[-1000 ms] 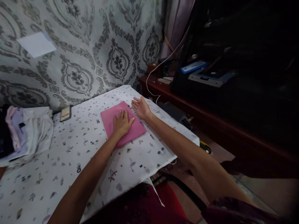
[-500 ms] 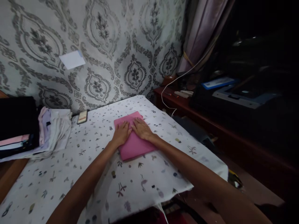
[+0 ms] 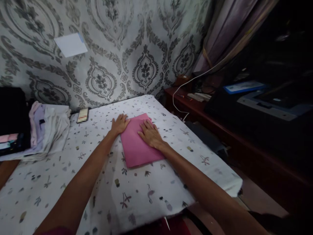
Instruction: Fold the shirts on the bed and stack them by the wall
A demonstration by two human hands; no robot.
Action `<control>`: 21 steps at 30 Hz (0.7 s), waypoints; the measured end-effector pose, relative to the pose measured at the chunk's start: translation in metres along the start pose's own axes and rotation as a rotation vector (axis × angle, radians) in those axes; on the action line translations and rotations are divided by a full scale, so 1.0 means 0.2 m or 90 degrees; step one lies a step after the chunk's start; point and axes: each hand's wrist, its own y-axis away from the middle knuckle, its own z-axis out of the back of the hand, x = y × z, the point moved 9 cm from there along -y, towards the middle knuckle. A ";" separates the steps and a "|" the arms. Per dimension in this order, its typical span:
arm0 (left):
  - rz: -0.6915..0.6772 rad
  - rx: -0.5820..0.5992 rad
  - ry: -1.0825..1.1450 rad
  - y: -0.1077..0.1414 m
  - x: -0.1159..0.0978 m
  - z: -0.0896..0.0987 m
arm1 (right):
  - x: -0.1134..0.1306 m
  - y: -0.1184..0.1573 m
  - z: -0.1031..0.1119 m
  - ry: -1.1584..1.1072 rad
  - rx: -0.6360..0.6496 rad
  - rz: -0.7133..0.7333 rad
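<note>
A pink cloth (image 3: 139, 148), folded into a flat rectangle, lies on the white printed sheet (image 3: 97, 182) that covers the table. My right hand (image 3: 150, 134) rests flat on the cloth's right half, fingers stretched out. At its far left corner is my left hand (image 3: 120, 124), fingers extended, the thumb side against the cloth's edge and the rest over the sheet. Neither hand grasps anything.
To the left stand piled folded clothes (image 3: 49, 130) and a black stack (image 3: 12, 117). A phone-like object (image 3: 82, 115) lies near the patterned wall (image 3: 102, 49). On the right, a dark red desk (image 3: 176, 94) carries clutter, with a white cable (image 3: 173, 99) hanging down.
My left hand has slid left, off the middle of the pink cloth to its far left corner. My right hand stays on the cloth. The view has shifted slightly.
</note>
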 end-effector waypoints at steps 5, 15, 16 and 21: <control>-0.046 -0.121 -0.054 0.17 -0.12 0.09 | -0.02 -0.01 -0.02 -0.041 -0.015 0.005; -0.275 0.075 0.021 1.00 -0.51 -0.15 | -0.02 -0.01 -0.01 -0.055 -0.006 0.012; -0.280 0.092 0.040 1.05 -0.52 -0.16 | -0.01 0.00 0.00 -0.055 -0.004 0.009; -0.089 0.012 0.303 1.05 -0.35 -0.07 | -0.01 0.01 0.07 -0.061 -0.015 0.005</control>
